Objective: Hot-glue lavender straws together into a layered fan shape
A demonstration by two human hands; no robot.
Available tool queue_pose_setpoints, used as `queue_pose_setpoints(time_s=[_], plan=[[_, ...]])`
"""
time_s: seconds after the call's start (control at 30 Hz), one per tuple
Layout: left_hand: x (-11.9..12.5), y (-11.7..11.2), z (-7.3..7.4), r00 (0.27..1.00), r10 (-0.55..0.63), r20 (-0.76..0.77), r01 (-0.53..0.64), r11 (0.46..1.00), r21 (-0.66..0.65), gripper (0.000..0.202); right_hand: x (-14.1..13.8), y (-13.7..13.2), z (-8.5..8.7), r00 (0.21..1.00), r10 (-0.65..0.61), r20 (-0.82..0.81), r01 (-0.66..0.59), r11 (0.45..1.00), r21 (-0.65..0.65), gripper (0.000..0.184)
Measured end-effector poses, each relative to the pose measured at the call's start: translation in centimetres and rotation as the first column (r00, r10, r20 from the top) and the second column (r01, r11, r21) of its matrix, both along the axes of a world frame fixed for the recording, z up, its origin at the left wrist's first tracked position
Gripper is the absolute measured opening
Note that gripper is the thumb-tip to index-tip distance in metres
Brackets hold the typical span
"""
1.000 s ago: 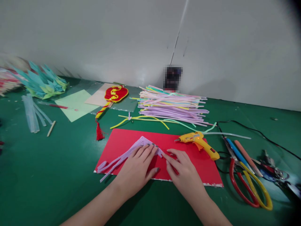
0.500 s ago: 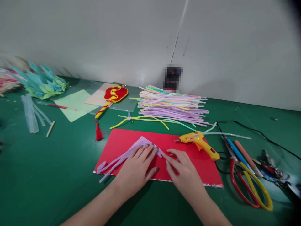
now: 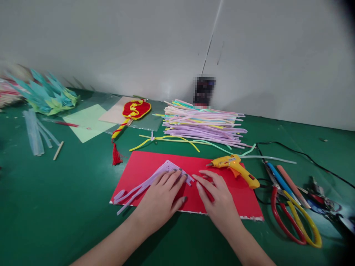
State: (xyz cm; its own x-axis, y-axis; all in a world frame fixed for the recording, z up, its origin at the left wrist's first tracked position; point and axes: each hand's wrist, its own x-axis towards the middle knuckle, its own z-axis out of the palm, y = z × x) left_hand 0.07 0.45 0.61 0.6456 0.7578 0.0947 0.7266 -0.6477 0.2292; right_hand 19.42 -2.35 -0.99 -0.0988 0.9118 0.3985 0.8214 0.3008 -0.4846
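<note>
My left hand (image 3: 163,194) lies flat over a bent bundle of purple pipe cleaners (image 3: 161,170), fingertips pressing on its right arm. The bundle peaks at the top and trails off to the lower left, where one end curls. Beneath it is a red board (image 3: 138,160) with ragged white edges. Just right of the bundle's short ends, my right hand (image 3: 217,194) rests over the board with its fingers apart and holds nothing I can see. A yellow glue gun (image 3: 235,168), with a small orange light on, lies across the board's right part.
Behind the board lies a pile of pastel pipe cleaners (image 3: 203,123). Red-and-yellow-handled scissors (image 3: 294,218) lie to the right, near a black cord (image 3: 302,155). A red fan-shaped ornament (image 3: 136,110), green paper (image 3: 88,122) and glue sticks (image 3: 33,133) sit at left.
My right hand's fingers have lifted slightly up and away from the bundle's right ends. My left hand stays in place on the bundle.
</note>
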Motion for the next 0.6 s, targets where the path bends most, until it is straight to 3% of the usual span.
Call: queue_pose_setpoints(time_s=[0.4,0.6], plan=[[-0.01,-0.04,-0.15,1.000,-0.003,0.000,0.003,1.000,0.027,0.046,-0.19,0.32,-0.06,0.995,0.049,0.086,-0.046,0.998,-0.041,0.031],[0.03,-0.02,-0.01,1.000,0.000,-0.014,0.000,1.000,0.004,0.047,-0.22,0.17,0.11,0.999,0.041,0.036,-0.039,0.998,-0.054,0.030]])
